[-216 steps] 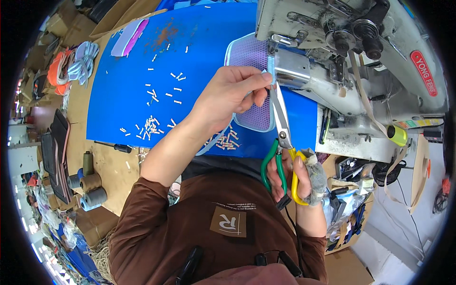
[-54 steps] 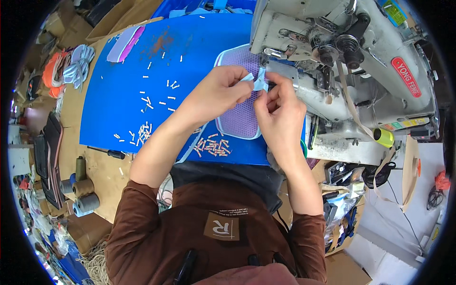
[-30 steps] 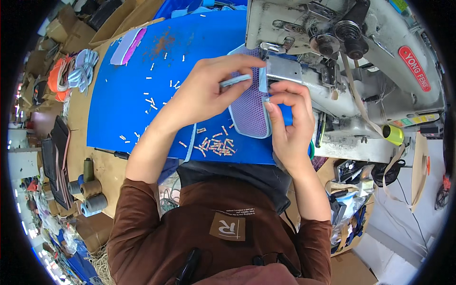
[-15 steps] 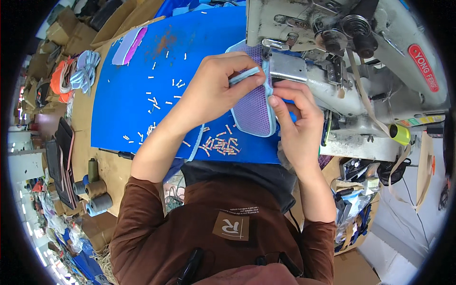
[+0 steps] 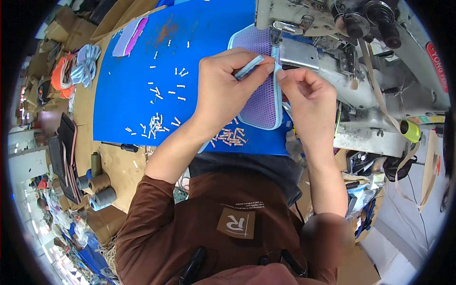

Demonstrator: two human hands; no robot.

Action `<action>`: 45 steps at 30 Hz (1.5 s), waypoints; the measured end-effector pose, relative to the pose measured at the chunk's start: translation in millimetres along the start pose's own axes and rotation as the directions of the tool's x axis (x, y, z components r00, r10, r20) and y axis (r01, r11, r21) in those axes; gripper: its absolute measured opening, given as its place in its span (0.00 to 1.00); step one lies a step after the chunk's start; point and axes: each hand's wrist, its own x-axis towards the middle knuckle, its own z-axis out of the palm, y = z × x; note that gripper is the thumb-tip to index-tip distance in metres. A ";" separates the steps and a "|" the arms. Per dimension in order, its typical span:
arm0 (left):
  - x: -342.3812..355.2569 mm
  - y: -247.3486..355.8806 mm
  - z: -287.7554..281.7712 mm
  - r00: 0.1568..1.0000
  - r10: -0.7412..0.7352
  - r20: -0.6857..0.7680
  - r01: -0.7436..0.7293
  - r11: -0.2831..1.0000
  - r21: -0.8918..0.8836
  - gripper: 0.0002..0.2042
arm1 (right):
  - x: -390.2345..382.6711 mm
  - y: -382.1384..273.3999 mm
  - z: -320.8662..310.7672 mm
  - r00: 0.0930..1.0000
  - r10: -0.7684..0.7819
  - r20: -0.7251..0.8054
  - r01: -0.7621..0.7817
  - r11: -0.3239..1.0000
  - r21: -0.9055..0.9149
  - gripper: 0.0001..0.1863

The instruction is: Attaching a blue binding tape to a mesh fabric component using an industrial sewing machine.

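Left fingers (image 5: 260, 76) and right fingers (image 5: 288, 83) pinched the mesh (image 5: 259, 102)'s trim (image 5: 276, 53). Visible edges were bound; one strip (image 5: 249, 67) end projected, loose, between the left fingers.

Brown top (image 5: 194, 232), 2 brown sleeves (image 5: 148, 209), lighter square chest patch (image 5: 236, 223), small pale lettering (image 5: 244, 205)

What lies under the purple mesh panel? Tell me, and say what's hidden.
The blue work surface shows around the purple mesh panel and seems to extend beneath it. The panel covers whatever lies directly under it; the left hand hides some of the panel.
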 end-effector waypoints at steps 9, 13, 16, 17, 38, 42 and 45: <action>1.3 0.1 2.4 0.984 -0.177 0.013 0.174 0.948 -0.265 0.11 | -1.0 -4.6 5.8 0.998 0.058 -0.008 -0.057 0.996 0.068 0.08; 9.5 3.9 -9.7 0.970 -0.214 0.118 0.231 0.960 -0.158 0.11 | -0.6 -9.5 2.7 0.994 0.094 0.048 -0.099 0.989 0.114 0.08; 13.9 6.0 -13.3 0.963 -0.214 0.164 0.229 0.970 -0.085 0.12 | 2.7 -5.2 3.0 0.994 0.089 0.063 -0.097 0.985 0.144 0.07; 14.9 5.9 -14.5 0.959 -0.207 0.193 0.222 0.973 -0.058 0.10 | 3.1 -5.4 3.0 0.994 0.088 0.064 -0.097 0.985 0.144 0.07; 21.9 18.9 -14.4 0.906 -0.265 0.329 0.242 0.964 0.110 0.12 | 5.2 -4.0 1.2 0.995 0.050 0.084 -0.055 0.997 0.060 0.07; 19.9 14.6 -15.7 0.882 -0.330 0.336 0.349 0.937 0.003 0.13 | 2.4 -10.1 4.2 0.993 0.070 0.094 -0.082 0.988 0.129 0.07; 21.7 17.6 -14.3 0.866 -0.354 0.354 0.373 0.928 0.014 0.12 | 4.5 -8.7 -0.7 0.988 0.105 0.114 -0.122 0.980 0.156 0.08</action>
